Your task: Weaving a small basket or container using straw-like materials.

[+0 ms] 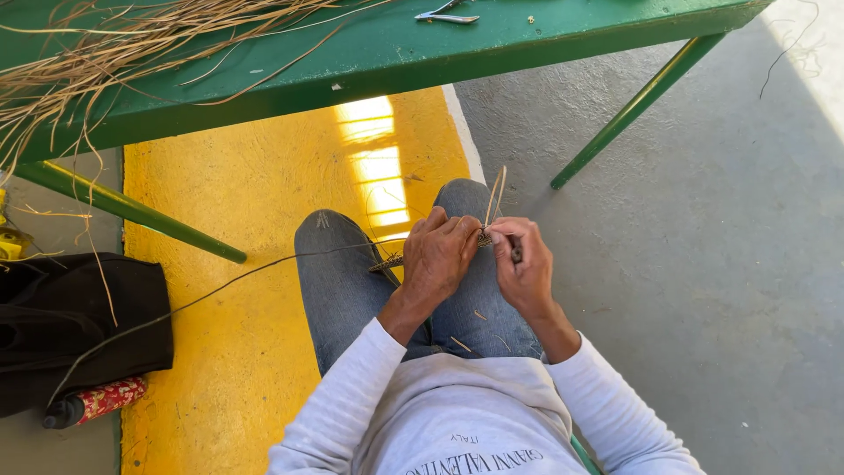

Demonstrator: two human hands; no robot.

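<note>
Head view: left hand [442, 255] curled shut, fingers pinched on a small woven fibre piece [483, 237] held over the knees in jeans [343, 281]. Right hand [523, 259] closed too, gripping the same piece from the other side, thumb touching the left fingertips. Two pale straw strands [497, 193] rising upright just above both hands. One long thin fibre [220, 290] trailing away left of the left hand. Well beyond the hands: green table [396, 53], dried grass bundle [114, 53], metal pliers [447, 16].
</note>
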